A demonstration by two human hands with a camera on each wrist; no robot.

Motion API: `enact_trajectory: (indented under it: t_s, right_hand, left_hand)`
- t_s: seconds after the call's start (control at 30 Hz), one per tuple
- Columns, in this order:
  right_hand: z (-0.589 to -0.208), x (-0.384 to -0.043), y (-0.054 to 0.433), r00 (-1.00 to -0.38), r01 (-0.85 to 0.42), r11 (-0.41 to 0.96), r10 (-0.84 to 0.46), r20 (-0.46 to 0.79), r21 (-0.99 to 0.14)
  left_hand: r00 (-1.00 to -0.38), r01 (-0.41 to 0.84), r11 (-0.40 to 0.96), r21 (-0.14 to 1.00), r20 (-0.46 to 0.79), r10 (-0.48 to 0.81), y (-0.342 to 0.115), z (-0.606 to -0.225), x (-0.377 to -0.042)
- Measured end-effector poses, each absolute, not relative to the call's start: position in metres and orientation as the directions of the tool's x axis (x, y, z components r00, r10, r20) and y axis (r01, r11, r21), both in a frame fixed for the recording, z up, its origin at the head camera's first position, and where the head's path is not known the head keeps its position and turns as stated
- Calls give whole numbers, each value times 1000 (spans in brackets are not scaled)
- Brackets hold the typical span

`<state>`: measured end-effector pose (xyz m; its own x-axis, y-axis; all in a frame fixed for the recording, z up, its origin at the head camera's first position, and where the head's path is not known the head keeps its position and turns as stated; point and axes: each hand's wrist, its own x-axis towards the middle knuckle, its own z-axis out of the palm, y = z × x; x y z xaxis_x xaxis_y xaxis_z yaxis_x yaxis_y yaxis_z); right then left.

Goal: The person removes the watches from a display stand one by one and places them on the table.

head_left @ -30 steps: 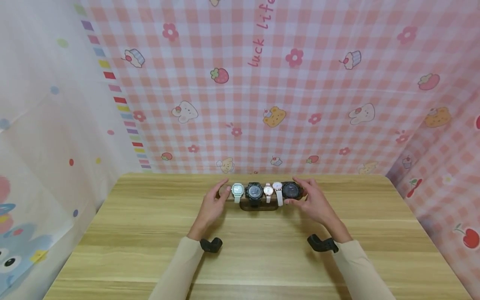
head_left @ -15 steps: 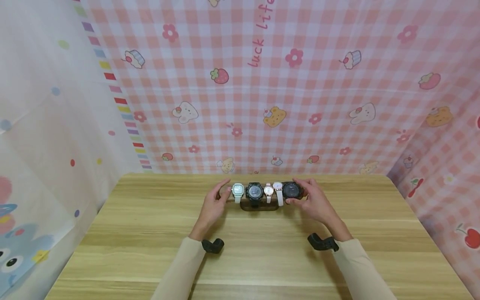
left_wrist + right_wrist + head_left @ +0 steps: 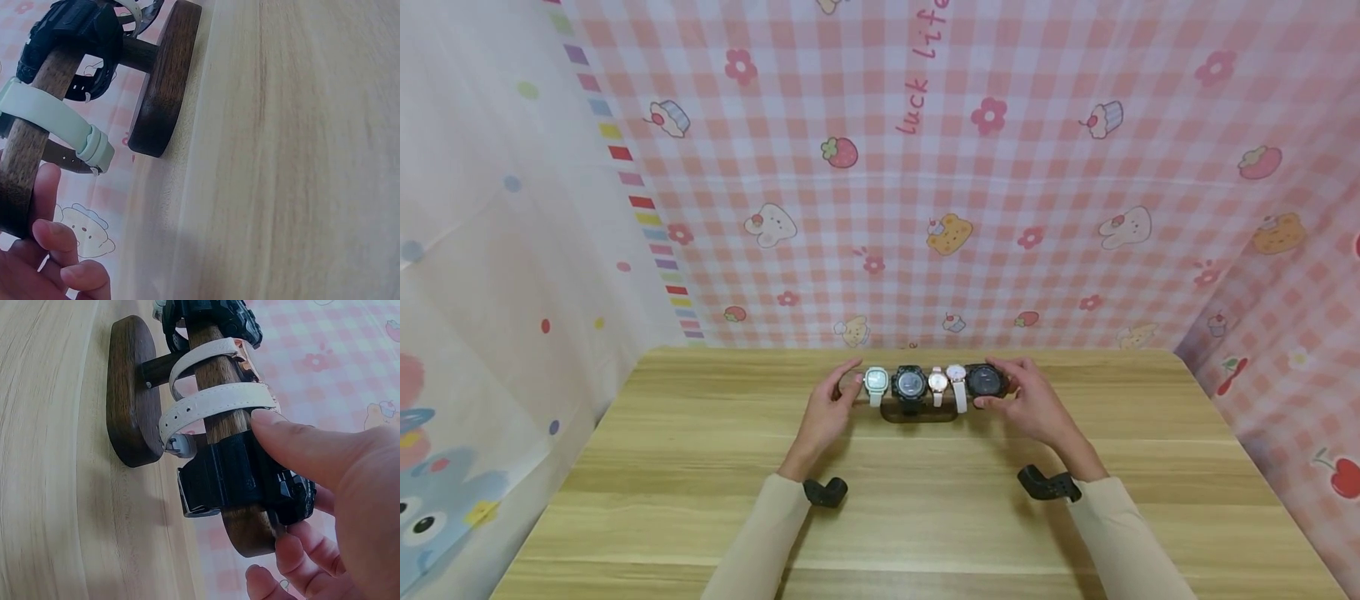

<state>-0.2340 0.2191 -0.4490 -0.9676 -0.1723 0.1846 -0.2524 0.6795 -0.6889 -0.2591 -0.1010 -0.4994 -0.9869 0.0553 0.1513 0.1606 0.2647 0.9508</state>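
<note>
A dark wooden T-shaped watch stand (image 3: 128,394) stands near the table's back edge. Along its bar sit a mint watch (image 3: 876,380), a black watch (image 3: 911,383), a small watch with a pale strap (image 3: 937,382), a white-strapped watch (image 3: 959,397) and a large black watch (image 3: 985,380) at the right end. My left hand (image 3: 826,410) holds the bar's left end, beside the mint watch. With thumb and fingers, my right hand (image 3: 1033,407) grips the large black watch; its thumb lies close to the white strap. Some right fingers are hidden behind the watch.
The wood-grain table (image 3: 917,517) extends in front of the stand. Behind it hangs a pink checked cloth (image 3: 880,275), and a pale patterned cloth (image 3: 535,250) hangs at the left. A black wrist mount (image 3: 826,492) juts inward from the left sleeve, and another mount (image 3: 1047,483) from the right.
The large black watch and my right hand have shifted very slightly to the right. My left hand and the other watches look almost unchanged.
</note>
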Motion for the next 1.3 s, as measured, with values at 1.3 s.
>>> enact_trajectory:
  t_s: [1.3]
  right_hand:
    - [-455, -234, 244, -989, -147, 643, -103, 105, -752]
  left_hand:
    - [-983, 184, 232, 955, 175, 58, -101, -502, -260]
